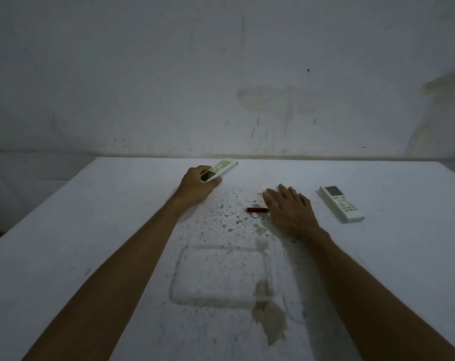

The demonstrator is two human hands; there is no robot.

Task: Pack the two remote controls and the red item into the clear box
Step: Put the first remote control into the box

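Left hand [199, 183] is wrapped around the first remote [219, 169] at the far side of the table [64, 230], fingers closed on its near end, the rest of it poking out toward the wall. Right hand [290, 208] lies flat and spread, gripping nothing, fingertips just beside the small red item [256, 210] in the middle of the table (there's a little ring at its side). The second remote [341, 203] lies untouched, off to the right of that open hand. So this looks like the pick-up step, one piece in hand and two to go. The clear box? Not visible anywhere, so the next move calls for finding it, then carrying that first remote across.
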